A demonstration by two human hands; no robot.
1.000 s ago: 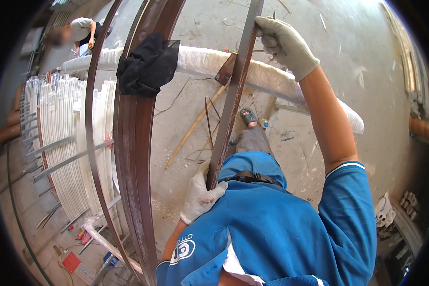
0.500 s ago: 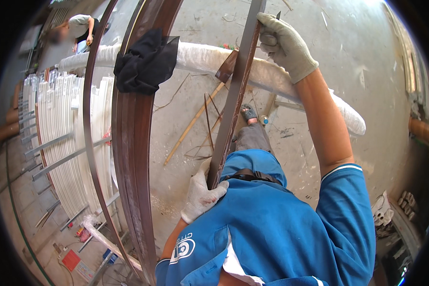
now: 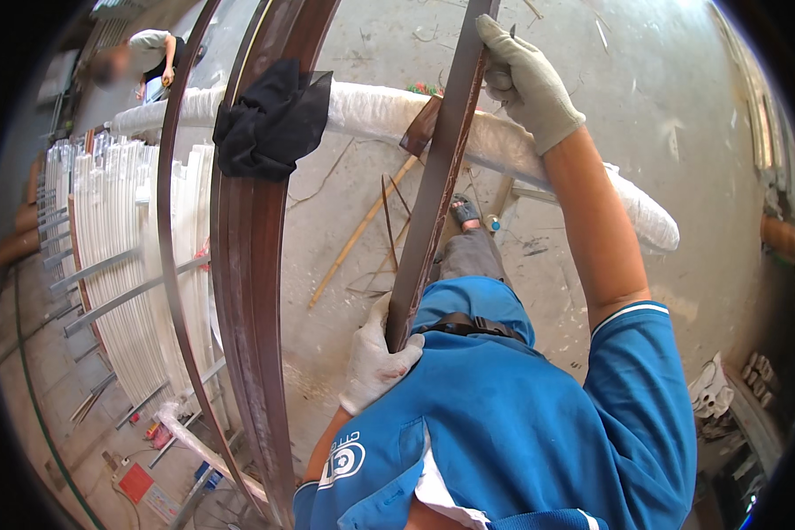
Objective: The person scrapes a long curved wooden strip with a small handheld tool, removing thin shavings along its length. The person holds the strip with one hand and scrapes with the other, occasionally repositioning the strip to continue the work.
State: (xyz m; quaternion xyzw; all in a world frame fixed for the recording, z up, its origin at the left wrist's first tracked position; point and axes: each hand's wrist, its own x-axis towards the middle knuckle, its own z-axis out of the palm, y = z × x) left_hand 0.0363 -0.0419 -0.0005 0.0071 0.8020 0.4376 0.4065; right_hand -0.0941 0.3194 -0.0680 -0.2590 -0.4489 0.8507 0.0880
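Both my hands wear pale work gloves and hold one long brown metal bar [image 3: 433, 185] that runs from my waist up and away. My left hand [image 3: 375, 358] grips its near end by my belly. My right hand [image 3: 526, 79] is stretched out and closed around its far part. The bar rests across a white padded rail [image 3: 371, 110]. A stack of long brown bars [image 3: 252, 291] lies on the same rail to my left, with a black cloth [image 3: 269, 119] draped over it.
Several white profiles [image 3: 124, 265] lie on a rack at the left. Another person [image 3: 146, 57] bends at the far left end of the rail. A wooden stick [image 3: 362, 234] and thin rods lie on the concrete floor [image 3: 680, 132]. Red boxes [image 3: 137, 481] sit at lower left.
My right hand has slid slightly along the brown bar and the view has shifted a little. My left hand keeps its grip near my waist.
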